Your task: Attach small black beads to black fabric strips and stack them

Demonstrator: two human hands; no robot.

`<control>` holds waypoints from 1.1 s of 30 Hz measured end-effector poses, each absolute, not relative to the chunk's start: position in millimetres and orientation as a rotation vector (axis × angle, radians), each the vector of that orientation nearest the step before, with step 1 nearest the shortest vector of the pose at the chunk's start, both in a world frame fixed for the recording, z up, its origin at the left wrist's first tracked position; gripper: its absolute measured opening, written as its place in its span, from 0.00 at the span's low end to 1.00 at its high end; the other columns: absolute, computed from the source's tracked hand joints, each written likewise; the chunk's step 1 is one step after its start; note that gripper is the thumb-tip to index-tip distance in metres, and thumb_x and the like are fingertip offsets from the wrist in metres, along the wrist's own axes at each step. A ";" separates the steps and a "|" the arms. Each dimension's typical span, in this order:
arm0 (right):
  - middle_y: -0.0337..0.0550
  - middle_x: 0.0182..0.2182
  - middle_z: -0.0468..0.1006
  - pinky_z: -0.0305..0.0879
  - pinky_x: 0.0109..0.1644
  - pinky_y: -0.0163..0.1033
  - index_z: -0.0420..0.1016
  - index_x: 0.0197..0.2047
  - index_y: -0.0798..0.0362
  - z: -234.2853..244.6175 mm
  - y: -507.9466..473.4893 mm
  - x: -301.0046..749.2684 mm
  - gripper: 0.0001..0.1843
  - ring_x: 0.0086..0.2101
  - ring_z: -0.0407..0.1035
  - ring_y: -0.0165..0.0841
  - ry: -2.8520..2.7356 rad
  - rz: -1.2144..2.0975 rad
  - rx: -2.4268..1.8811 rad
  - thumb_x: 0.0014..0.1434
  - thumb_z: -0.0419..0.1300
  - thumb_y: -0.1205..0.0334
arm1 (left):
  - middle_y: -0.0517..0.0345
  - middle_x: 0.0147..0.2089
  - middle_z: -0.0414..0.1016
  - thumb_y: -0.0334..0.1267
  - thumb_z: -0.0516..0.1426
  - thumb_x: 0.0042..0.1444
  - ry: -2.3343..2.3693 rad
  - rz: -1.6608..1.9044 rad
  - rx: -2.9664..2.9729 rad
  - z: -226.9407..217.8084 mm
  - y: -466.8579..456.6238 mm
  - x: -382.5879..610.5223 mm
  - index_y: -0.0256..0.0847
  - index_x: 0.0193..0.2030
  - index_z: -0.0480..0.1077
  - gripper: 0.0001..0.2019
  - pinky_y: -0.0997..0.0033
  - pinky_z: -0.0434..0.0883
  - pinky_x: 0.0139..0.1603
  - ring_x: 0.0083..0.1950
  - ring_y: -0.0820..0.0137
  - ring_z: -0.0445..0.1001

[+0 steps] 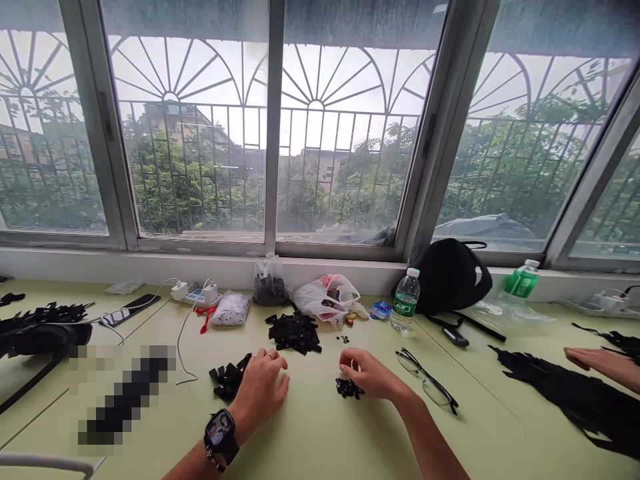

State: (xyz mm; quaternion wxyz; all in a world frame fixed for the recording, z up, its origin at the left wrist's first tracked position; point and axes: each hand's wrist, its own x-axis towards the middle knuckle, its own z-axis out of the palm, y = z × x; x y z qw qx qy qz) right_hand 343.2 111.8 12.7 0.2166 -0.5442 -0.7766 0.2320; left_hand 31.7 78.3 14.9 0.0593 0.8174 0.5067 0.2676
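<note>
Your left hand (263, 380) is over the right edge of a small pile of black pieces (226, 381); its fingers bend loosely, thumb apart from the index finger, nothing visible in the grip; your right hand (369, 375) curls at the heap of small black parts (349, 389), fingers bent in and down; can't tell whether it pinches one, the tips are partly hidden; likely each pile sits by its own hand so you can pick without crossing arms.

Bigger pile of black strips (295, 332) lies farther out, between your hands, probably as a shared stock within either hand's reach; a few loose round bits (343, 339) lie just right of it, apart from the heap, maybe so they don't mix; bare counter (313, 433) between your forearms, seemingly left as working room.

Glasses (427, 381) lie folded out right of your right hand, off the piles; white plastic bag (327, 301), white packet (231, 309) and water bottle (405, 301) stand back toward the window, presumably to stay out of the way; co-worker's hand (605, 369) at far right, by long black strips (570, 397).
</note>
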 end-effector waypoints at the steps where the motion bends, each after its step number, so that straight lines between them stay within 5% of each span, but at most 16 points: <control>1: 0.42 0.34 0.76 0.60 0.36 0.35 0.74 0.34 0.53 12.2 111.4 342.6 0.09 0.33 0.67 0.32 -2.155 0.659 -1.501 0.61 0.57 0.58 | 0.53 0.48 0.77 0.34 0.56 0.60 1.525 0.818 2.470 14.9 78.1 31.8 0.44 0.42 0.76 0.08 0.58 0.68 0.52 0.51 0.57 0.71; 10: 0.39 0.28 0.75 0.60 0.32 0.33 0.75 0.31 0.54 18.4 106.2 334.7 0.09 0.29 0.66 0.30 -2.154 0.782 -1.440 0.59 0.59 0.59 | 0.53 0.46 0.77 0.34 0.56 0.60 1.461 0.847 2.455 9.3 78.6 32.7 0.44 0.40 0.76 0.06 0.60 0.68 0.50 0.49 0.59 0.70; 33: 0.41 0.33 0.77 0.66 0.39 0.36 0.76 0.33 0.52 16.6 103.8 310.3 0.08 0.35 0.71 0.34 -2.166 0.546 -1.363 0.61 0.58 0.61 | 0.53 0.46 0.75 0.34 0.56 0.61 1.433 0.809 2.509 7.1 78.9 33.3 0.46 0.42 0.74 0.06 0.60 0.67 0.51 0.50 0.60 0.69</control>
